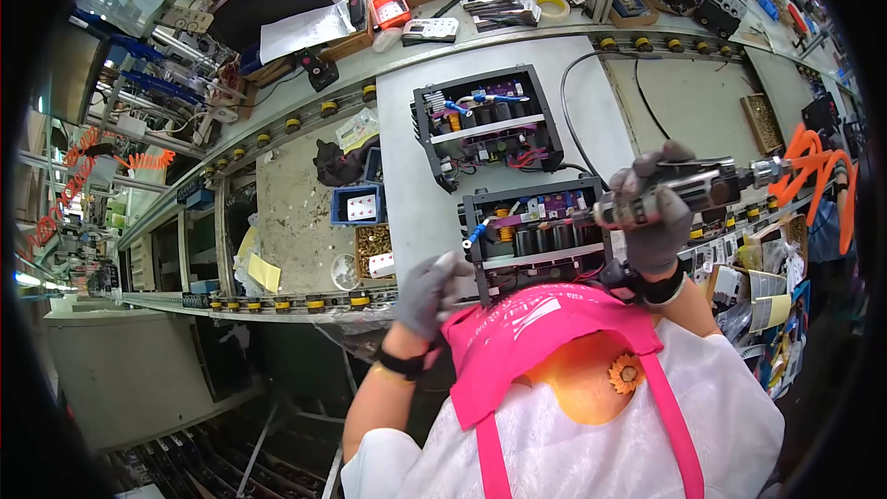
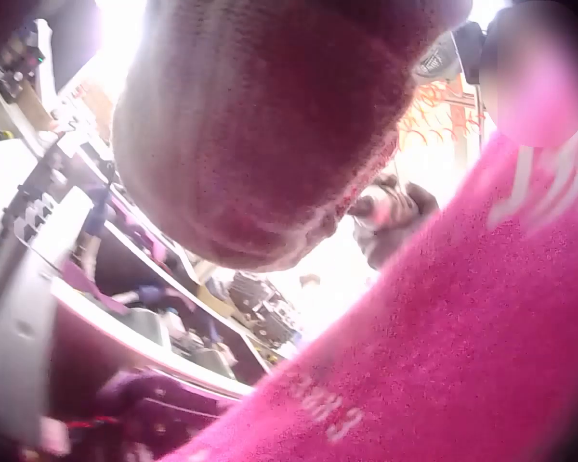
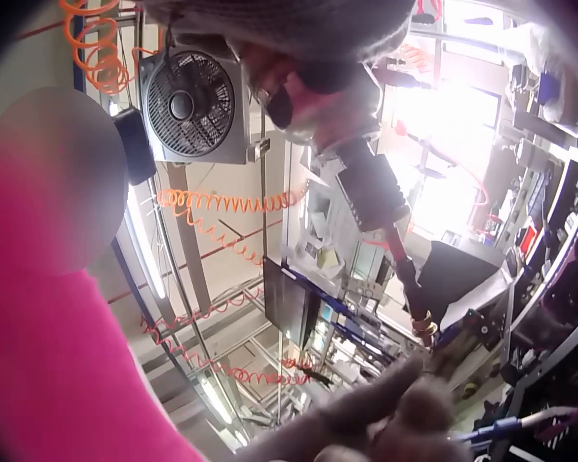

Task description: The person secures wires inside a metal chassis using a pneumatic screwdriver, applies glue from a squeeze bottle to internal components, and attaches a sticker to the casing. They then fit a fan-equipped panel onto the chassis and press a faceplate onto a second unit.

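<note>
My gloved right hand (image 1: 654,212) grips a metal power screwdriver (image 1: 679,196), an orange coiled hose at its rear end. In the head view its front end lies over the right part of the nearer open chassis (image 1: 545,261); the right wrist view shows its long bit (image 3: 405,265). My gloved left hand (image 1: 430,296) is at the chassis's near left corner, fingers bent. In the right wrist view the left hand's fingers (image 3: 414,409) overlap the bit's tip. I cannot tell whether they hold something small. Black cylinders, purple boards and a blue-ended cable (image 1: 476,234) fill the chassis.
A second open chassis (image 1: 490,120) stands behind on the pale board (image 1: 402,166). Left of it are a blue bin (image 1: 358,206) with white parts and a box of small screws (image 1: 372,240). A black cable (image 1: 565,92) curves along the right. Roller rails (image 1: 328,109) edge the line.
</note>
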Available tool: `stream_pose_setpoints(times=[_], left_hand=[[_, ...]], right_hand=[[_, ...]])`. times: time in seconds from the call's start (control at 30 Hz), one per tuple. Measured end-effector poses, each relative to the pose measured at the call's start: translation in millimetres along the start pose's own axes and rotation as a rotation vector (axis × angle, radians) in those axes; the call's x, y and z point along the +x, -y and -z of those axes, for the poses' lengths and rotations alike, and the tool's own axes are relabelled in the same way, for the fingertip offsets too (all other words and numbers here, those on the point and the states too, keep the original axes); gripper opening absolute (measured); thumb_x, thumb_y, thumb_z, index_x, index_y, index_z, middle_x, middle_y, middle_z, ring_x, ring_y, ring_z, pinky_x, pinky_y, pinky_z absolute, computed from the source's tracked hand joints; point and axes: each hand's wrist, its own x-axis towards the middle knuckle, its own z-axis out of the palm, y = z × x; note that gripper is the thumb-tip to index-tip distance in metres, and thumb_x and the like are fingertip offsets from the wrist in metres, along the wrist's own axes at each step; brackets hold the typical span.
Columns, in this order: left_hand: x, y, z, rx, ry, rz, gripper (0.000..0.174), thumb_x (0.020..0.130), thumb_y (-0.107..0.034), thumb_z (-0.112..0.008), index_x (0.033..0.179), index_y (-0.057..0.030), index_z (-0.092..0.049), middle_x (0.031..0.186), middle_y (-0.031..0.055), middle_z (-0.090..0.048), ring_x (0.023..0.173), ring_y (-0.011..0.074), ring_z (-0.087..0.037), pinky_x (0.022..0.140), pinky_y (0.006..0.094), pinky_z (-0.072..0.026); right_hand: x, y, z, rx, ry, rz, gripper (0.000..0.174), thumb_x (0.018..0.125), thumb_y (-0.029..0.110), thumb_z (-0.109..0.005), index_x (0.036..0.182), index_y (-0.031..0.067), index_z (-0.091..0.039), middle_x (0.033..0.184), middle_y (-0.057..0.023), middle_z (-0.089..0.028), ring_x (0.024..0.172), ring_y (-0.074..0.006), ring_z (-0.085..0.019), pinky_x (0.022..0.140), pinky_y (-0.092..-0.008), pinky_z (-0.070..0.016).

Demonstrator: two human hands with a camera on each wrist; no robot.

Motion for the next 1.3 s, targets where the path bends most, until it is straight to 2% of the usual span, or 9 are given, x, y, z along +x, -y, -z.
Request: stream_pose_setpoints(times=[0.07, 0.13, 0.23, 0.43, 0.57, 0.9, 1.03, 1.17, 1.3], left_hand=[[7.1, 7.7, 41.0, 0.511, -0.213, -0.55, 0.031, 0.083, -0.018, -0.064, 0.112, -0.0072, -0.061, 0.07, 0.0009, -0.058, 0.06, 0.0066, -0.048, 0.057, 0.0217, -0.0407], [-10.0, -31.3, 33.2, 1.134, -0.345, -0.301, 0.033, 0.082, -0.017, -0.065, 0.114, -0.0136, -0.061, 0.079, 0.0063, -0.062, 0.065, 0.0115, -0.055, 0.061, 0.0254, -0.0447], [50.1, -20.3, 29.7, 1.372, -0.062, -0.974, 0.036, 0.082, -0.021, -0.065, 0.117, -0.0205, -0.059, 0.079, 0.0096, -0.062, 0.067, 0.0234, -0.06, 0.06, 0.0335, -0.0469], [136.4, -28.4, -27.9, 1.356, 0.274, -0.998, 0.023, 0.086, -0.031, -0.058, 0.103, -0.0163, -0.065, 0.086, 0.0108, -0.065, 0.078, 0.0325, -0.062, 0.065, 0.041, -0.048], [136.6, -50.4, -94.1, 1.86, 0.356, -0.548, 0.033, 0.089, -0.041, -0.049, 0.092, -0.0127, -0.067, 0.078, 0.0135, -0.064, 0.077, 0.0325, -0.062, 0.067, 0.0429, -0.0475], [151.1, -59.0, -103.7, 1.92, 0.424, -0.446, 0.038, 0.086, -0.046, -0.05, 0.092, -0.0127, -0.068, 0.083, 0.013, -0.065, 0.081, 0.033, -0.062, 0.068, 0.0429, -0.0478], [146.1, -63.2, -108.9, 1.918, 0.419, -0.419, 0.031, 0.085, -0.038, -0.052, 0.094, -0.0139, -0.069, 0.088, 0.0127, -0.066, 0.083, 0.033, -0.063, 0.072, 0.0413, -0.0495], [147.4, -53.4, -115.2, 1.918, 0.449, -0.408, 0.026, 0.081, -0.03, -0.053, 0.094, -0.0149, -0.07, 0.089, 0.0136, -0.067, 0.083, 0.0334, -0.064, 0.072, 0.041, -0.0505], [144.0, -48.9, -112.0, 1.941, 0.437, -0.453, 0.024, 0.077, -0.026, -0.053, 0.09, -0.0113, -0.069, 0.083, 0.0149, -0.066, 0.08, 0.0334, -0.064, 0.07, 0.0421, -0.0511]], right_hand=[[4.6, 6.3, 5.4, -0.062, -0.012, 0.027, 0.046, 0.081, 0.014, -0.054, 0.126, 0.0063, -0.043, 0.1, -0.011, -0.057, 0.079, -0.0173, -0.057, 0.079, -0.0385, -0.0463], [4.6, 10.3, 10.4, -0.071, -0.01, 0.04, 0.047, 0.082, 0.014, -0.054, 0.126, 0.006, -0.043, 0.102, -0.0111, -0.058, 0.08, -0.0167, -0.057, 0.08, -0.0383, -0.0461], [9.0, 13.7, 11.1, -0.019, 0.03, 0.064, 0.045, 0.084, 0.011, -0.052, 0.127, 0.006, -0.043, 0.103, -0.0117, -0.06, 0.082, -0.0174, -0.06, 0.083, -0.0408, -0.0475], [5.0, 28.5, 21.7, -0.096, 0.005, 0.117, 0.047, 0.082, 0.01, -0.055, 0.127, 0.0069, -0.043, 0.102, -0.0116, -0.06, 0.081, -0.0185, -0.06, 0.082, -0.0414, -0.047], [-1.3, 16.1, 32.5, -0.183, -0.016, 0.15, 0.045, 0.08, 0.004, -0.056, 0.123, 0.0074, -0.044, 0.1, -0.0113, -0.059, 0.08, -0.0195, -0.06, 0.08, -0.0431, -0.0468], [-12.6, -35.7, 38.3, -0.175, 0.227, 0.045, 0.046, 0.077, -0.01, -0.056, 0.118, 0.0078, -0.044, 0.103, -0.0125, -0.056, 0.089, -0.0184, -0.06, 0.079, -0.0354, -0.0507], [-18.1, -39.8, 39.7, -0.338, 0.322, 0.034, 0.048, 0.074, -0.012, -0.053, 0.117, 0.008, -0.044, 0.101, -0.0124, -0.056, 0.089, -0.0192, -0.06, 0.082, -0.0359, -0.0507], [-14.4, -25.1, 18.8, -0.745, 0.493, 0.148, 0.032, 0.067, -0.004, -0.064, 0.097, 0.0027, -0.057, 0.083, -0.0099, -0.063, 0.072, -0.019, -0.065, 0.064, -0.0295, -0.0543], [-20.6, -35.1, 27.9, -0.825, 0.52, 0.117, 0.037, 0.071, -0.006, -0.061, 0.105, 0.0039, -0.053, 0.091, -0.0124, -0.061, 0.076, -0.0192, -0.063, 0.07, -0.0317, -0.0532]])
